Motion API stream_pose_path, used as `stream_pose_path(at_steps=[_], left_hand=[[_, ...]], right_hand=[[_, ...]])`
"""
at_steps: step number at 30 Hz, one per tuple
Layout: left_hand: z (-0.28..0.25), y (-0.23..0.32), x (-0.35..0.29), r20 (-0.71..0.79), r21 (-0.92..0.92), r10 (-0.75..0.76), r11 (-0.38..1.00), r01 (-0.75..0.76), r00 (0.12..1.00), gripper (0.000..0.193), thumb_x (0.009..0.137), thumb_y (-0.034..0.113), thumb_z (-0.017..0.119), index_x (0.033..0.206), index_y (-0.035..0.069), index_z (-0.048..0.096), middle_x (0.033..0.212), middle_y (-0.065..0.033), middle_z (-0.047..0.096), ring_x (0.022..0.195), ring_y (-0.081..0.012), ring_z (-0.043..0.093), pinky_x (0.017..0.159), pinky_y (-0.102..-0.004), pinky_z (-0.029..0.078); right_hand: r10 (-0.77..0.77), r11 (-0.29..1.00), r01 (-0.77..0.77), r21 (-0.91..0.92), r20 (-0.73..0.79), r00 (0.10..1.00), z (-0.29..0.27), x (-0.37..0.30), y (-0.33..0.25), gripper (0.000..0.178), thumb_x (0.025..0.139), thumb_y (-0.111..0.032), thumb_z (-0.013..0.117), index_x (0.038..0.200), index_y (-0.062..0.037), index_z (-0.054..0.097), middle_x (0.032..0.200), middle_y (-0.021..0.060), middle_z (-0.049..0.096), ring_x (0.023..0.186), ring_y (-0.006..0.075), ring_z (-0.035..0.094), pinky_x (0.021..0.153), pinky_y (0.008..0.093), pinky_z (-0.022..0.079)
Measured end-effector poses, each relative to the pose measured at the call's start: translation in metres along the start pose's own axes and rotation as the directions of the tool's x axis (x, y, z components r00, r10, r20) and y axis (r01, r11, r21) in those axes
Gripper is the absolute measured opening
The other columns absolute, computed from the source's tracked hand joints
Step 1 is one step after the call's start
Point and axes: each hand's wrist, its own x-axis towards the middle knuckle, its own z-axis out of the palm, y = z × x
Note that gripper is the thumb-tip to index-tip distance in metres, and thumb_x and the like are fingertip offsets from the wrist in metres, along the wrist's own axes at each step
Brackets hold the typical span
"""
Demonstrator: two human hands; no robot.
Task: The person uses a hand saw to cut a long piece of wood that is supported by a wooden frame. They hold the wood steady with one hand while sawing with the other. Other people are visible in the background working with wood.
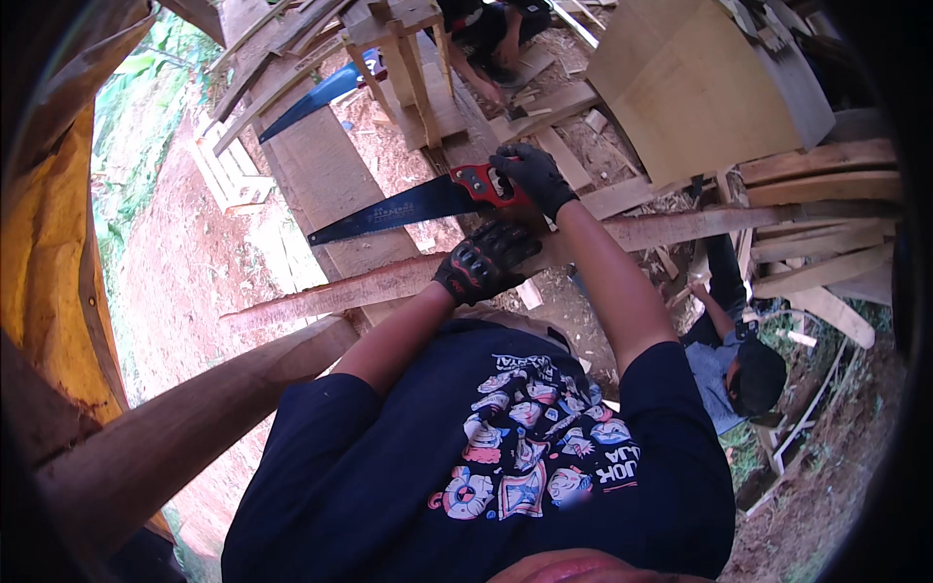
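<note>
My right hand (533, 177), in a black glove, grips the red-and-black handle of a hand saw (408, 206). The saw's dark blade points left and slightly down, its edge near a long reddish wooden beam (340, 290) that runs across the middle of the view. My left hand (483, 260), also in a black glove with red marks, presses down on that beam just below the saw handle. Both bare forearms reach up from my dark printed shirt.
A thick round pole (185, 418) slants across the lower left. A second saw (311, 102) lies on planks at the top. A crouching person (491, 34) works at the top, another person (739, 369) sits at the lower right. Plywood sheet (690, 87) and stacked boards (826, 194) fill the right.
</note>
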Motion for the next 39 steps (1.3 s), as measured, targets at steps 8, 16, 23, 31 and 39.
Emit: stream_pose_path(at_steps=[8, 16, 23, 31, 39], left_hand=[[-0.013, 0.002, 0.011, 0.022, -0.041, -0.051, 0.998, 0.052, 0.998, 0.063, 0.094, 0.043, 0.082, 0.148, 0.013, 0.069, 0.154, -0.0145, 0.064, 0.149, -0.0348, 0.056, 0.128, -0.0533, 0.04], [-0.009, -0.003, 0.02, 0.099, -0.004, -0.056, 0.998, 0.057, 0.994, 0.06, 0.093, 0.04, 0.082, 0.146, 0.016, 0.069, 0.154, -0.0138, 0.064, 0.147, -0.035, 0.058, 0.126, -0.0546, 0.043], [-0.014, 0.003, 0.026, 0.196, 0.056, -0.113, 0.993, 0.104, 0.974, 0.064, 0.09, 0.044, 0.084, 0.147, 0.018, 0.069, 0.157, -0.0118, 0.061, 0.149, -0.0343, 0.056, 0.127, -0.0556, 0.042], [-0.012, 0.006, 0.035, 0.232, 0.087, -0.124, 0.99, 0.107, 0.965, 0.064, 0.085, 0.046, 0.088, 0.141, 0.018, 0.071, 0.153, -0.0114, 0.063, 0.147, -0.0351, 0.057, 0.124, -0.0566, 0.044], [-0.012, 0.006, 0.037, 0.26, 0.085, -0.134, 0.99, 0.115, 0.956, 0.064, 0.085, 0.046, 0.087, 0.14, 0.017, 0.071, 0.153, -0.0115, 0.063, 0.146, -0.0357, 0.058, 0.123, -0.058, 0.045]], right_hand=[[-0.034, 0.752, 0.067, -0.656, 0.062, 0.997, -0.166, -0.088, 0.031, 0.056, 0.107, -0.053, 0.059, 0.125, -0.0041, 0.078, 0.124, 0.0202, 0.079, 0.113, 0.0404, 0.075, 0.104, 0.0516, 0.056], [0.086, 0.544, -0.022, -0.839, 0.029, 0.996, -0.214, -0.11, 0.122, 0.062, 0.11, -0.052, 0.049, 0.086, -0.0063, 0.082, 0.087, 0.0211, 0.078, 0.086, 0.0434, 0.075, 0.087, 0.0556, 0.056], [0.123, 0.613, -0.038, -0.789, 0.048, 0.991, -0.2, -0.094, 0.159, 0.064, 0.108, -0.058, 0.051, 0.086, -0.0078, 0.085, 0.088, 0.022, 0.079, 0.083, 0.0439, 0.075, 0.086, 0.0542, 0.057], [0.023, 0.691, 0.054, -0.721, 0.096, 0.995, -0.196, -0.09, 0.174, 0.066, 0.109, -0.057, 0.047, 0.085, -0.0071, 0.083, 0.086, 0.0204, 0.079, 0.082, 0.0429, 0.075, 0.085, 0.0536, 0.056], [-0.022, 0.701, 0.074, -0.709, 0.081, 0.996, -0.186, -0.084, 0.203, 0.062, 0.109, -0.053, 0.05, 0.079, -0.0079, 0.081, 0.081, 0.0193, 0.077, 0.078, 0.0412, 0.074, 0.081, 0.0535, 0.056]])
